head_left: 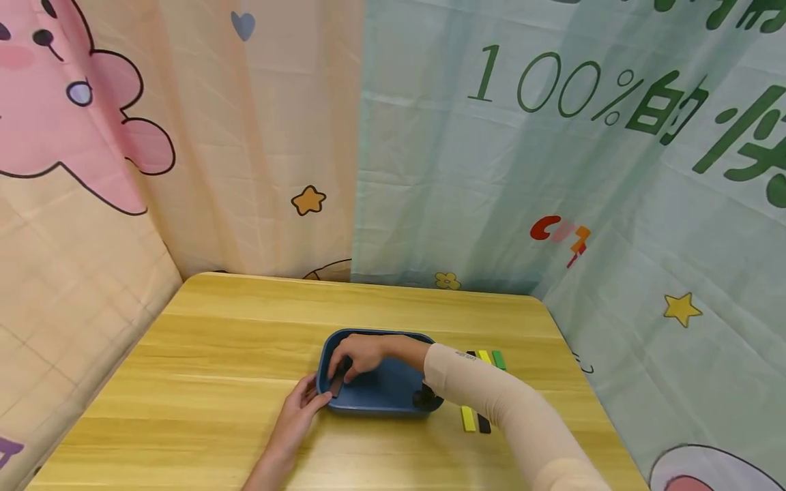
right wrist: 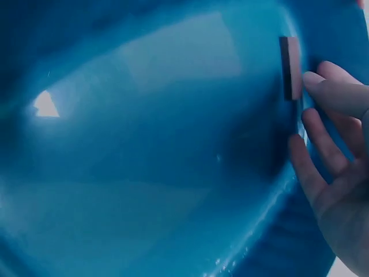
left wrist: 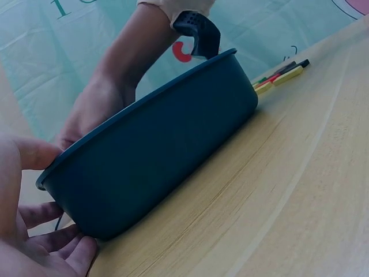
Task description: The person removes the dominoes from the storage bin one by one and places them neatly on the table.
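A blue plastic basin (head_left: 383, 411) stands on the wooden table. My left hand (head_left: 299, 408) holds its left end, thumb over the rim and fingers against the outer wall; the left wrist view shows the same grip. My right hand (head_left: 361, 354) reaches inside the basin's left end. Beside it is a small dark brown block (right wrist: 291, 68), close to the basin's end wall. In the right wrist view, the right thumb is at the block's edge and the other fingers are spread loosely, not wrapped around it. Whether the thumb touches it I cannot tell.
Right of the basin lie yellow strips (head_left: 469, 419), a black strip (head_left: 484, 424) and a green strip (head_left: 499, 359), some partly behind the right sleeve (head_left: 491, 389). A dark wrist device (left wrist: 199, 34) hangs by the basin's right rim. Printed curtains (head_left: 454, 170) stand behind the table (head_left: 202, 354).
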Demonstrator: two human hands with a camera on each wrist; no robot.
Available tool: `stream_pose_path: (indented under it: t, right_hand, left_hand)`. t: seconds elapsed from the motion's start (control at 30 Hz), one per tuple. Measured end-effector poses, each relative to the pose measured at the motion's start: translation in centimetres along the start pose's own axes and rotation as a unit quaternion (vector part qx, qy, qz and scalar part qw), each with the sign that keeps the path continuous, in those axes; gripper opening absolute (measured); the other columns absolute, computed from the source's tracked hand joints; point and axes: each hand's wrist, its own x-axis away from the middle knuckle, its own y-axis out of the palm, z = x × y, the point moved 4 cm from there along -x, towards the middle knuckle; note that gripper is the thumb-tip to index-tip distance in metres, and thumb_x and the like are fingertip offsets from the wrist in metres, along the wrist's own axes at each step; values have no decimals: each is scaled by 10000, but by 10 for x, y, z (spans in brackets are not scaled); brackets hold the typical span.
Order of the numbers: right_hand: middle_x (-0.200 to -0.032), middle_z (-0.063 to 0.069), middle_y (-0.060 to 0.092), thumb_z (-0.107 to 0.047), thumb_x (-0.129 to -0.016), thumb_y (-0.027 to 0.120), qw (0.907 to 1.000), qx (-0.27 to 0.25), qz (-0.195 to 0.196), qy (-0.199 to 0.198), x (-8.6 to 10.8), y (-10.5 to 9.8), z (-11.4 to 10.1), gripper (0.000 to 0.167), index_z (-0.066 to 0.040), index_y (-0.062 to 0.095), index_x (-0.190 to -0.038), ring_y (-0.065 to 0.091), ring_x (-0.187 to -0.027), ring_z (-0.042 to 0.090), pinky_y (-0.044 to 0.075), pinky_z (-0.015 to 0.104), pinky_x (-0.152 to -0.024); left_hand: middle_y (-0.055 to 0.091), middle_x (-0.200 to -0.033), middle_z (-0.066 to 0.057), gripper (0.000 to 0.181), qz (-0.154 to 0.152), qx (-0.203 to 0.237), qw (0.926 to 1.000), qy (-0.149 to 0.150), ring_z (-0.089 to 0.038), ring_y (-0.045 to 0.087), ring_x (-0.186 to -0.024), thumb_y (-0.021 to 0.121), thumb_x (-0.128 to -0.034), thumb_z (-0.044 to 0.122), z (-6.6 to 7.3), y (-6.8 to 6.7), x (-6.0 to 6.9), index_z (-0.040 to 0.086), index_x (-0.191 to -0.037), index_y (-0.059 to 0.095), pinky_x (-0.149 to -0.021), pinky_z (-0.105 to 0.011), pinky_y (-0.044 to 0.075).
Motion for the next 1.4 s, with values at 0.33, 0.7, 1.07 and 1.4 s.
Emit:
stream_pose_path:
  t: [0.33, 0.7, 1.07, 1.4]
  right_hand:
    - [-974, -84, 686, -48, -895, 809, 9996, -92, 35, 254, 2, 11, 3, 196, -100, 771, -1080, 603, -881, -23, 481, 106, -808]
    - [-852, -85, 613, -10, -886, 801, 9971, -492, 67, 570, 10, -3, 1, 182, -121, 699, -988, 576, -769, 27, 497, 150, -721]
    - [-846, -10, 603, 26, -907, 766, 9624, -2308, 949, 1073, 25, -14, 8, 143, -50, 683, -994, 555, -770, 112, 508, 223, -690]
    - [-883, 48, 656, 28, -952, 700, 8924, -4117, 1370, 1239, 40, -5, 10, 123, -12, 666, -1064, 608, -801, 166, 559, 285, -770]
  left_hand:
    - [487, -1468, -285, 544, -98, 30, 9999, 60, -411, 469, -1367, 626, -1014, 80, 2, 8, 0, -96, -1490, 429, -966, -187, 457]
    - [482, -1467, -304, 559, -46, -65, 10000, 53, -415, 473, -1357, 623, -1022, 93, 5, 6, -2, -115, -1494, 407, -952, -186, 461]
    - [524, -1442, -264, 545, 116, -131, 9998, 17, -387, 501, -1334, 640, -1021, 125, 4, 2, 0, -86, -1485, 446, -948, -193, 463]
    - [496, -1473, -259, 593, 54, -171, 9998, -72, -382, 474, -1363, 646, -1023, 168, 3, 0, 2, -78, -1510, 415, -986, -213, 459]
